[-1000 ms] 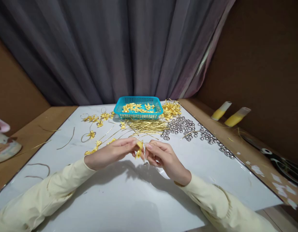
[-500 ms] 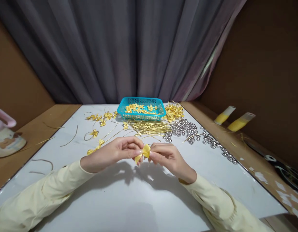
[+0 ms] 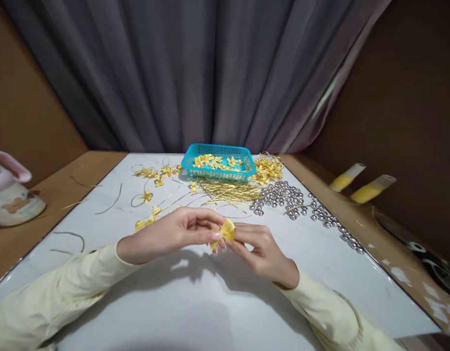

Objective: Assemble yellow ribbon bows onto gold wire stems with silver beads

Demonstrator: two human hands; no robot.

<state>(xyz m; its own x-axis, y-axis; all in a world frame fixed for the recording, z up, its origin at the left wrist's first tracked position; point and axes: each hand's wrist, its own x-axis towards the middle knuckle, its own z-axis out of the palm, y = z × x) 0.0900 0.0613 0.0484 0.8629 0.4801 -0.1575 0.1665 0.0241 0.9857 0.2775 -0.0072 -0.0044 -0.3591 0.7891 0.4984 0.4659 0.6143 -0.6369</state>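
A small yellow ribbon bow (image 3: pixel 225 232) is pinched between the fingertips of both hands just above the white table (image 3: pixel 196 302). My left hand (image 3: pixel 170 234) holds it from the left, thumb and forefinger on the ribbon. My right hand (image 3: pixel 259 248) grips it from the right and below. Both sleeves are pale yellow. Whether a silver bell hangs under the bow is hidden by the fingers.
A turquoise basket (image 3: pixel 219 163) of finished yellow bows stands at the far middle. Gold wire strands (image 3: pixel 228 191), loose bows (image 3: pixel 152 175) and silver bells (image 3: pixel 283 195) lie before it. A pink-rimmed mug (image 3: pixel 9 192) sits far left; two yellow tubes (image 3: pixel 360 185) lie right.
The ribbon has turned from a folded loop into a spread bow shape between the fingers. Both hands have shifted slightly right and nearer to me; the view has tilted.
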